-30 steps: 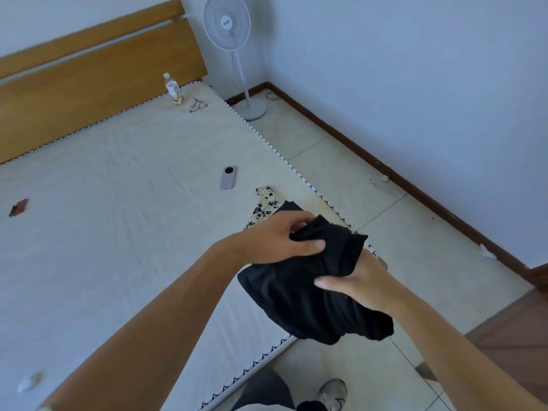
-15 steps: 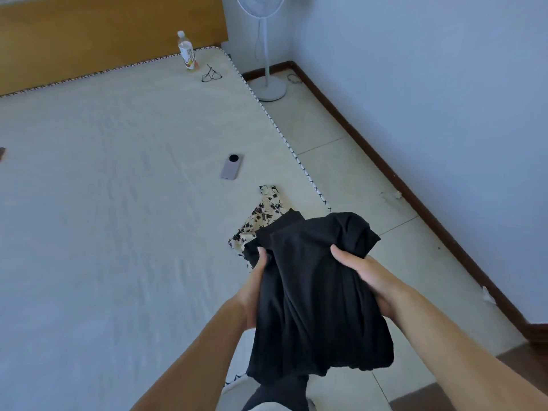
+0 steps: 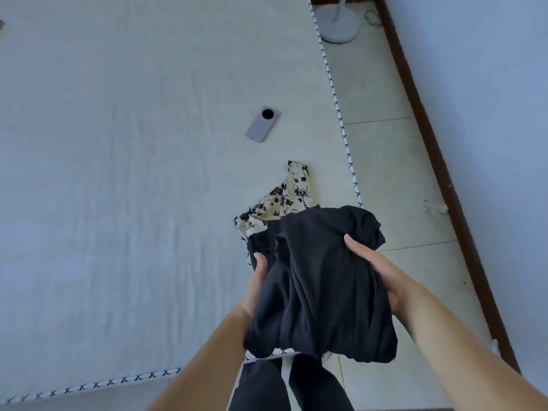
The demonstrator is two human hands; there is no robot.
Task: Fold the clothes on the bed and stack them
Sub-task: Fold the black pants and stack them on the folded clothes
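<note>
Black fabric fills the lower middle of the view: a bunched black garment (image 3: 320,280) is held up in the air between both hands, above the near corner of the bed (image 3: 118,203) and partly over the tiled floor (image 3: 382,179). The left hand (image 3: 257,284) holds the garment's left edge, thumb lying on the front of the cloth, the rest of the fingers hidden behind it. The right hand (image 3: 376,271) has its grip on the right side, thumb pressed across the front and the fingers wrapped under the folds, so both hands are closed on the cloth rather than held wide. The garment hangs in loose vertical creases, its lower hem drooping over the person's dark trousers (image 3: 296,387). Just behind its upper edge, a cream floral garment (image 3: 284,197) with black print lies crumpled on the bed, near the mattress's black-and-white stitched trim (image 3: 341,123); it seems to touch the black cloth, though the overlap hides the contact. Further up the bed, well apart from the clothes, a lilac phone (image 3: 262,125) rests face down. On the floor at the top, the round white base of a fan stand (image 3: 338,22) sits beside the dark brown skirting board (image 3: 439,155) along the pale wall.
</note>
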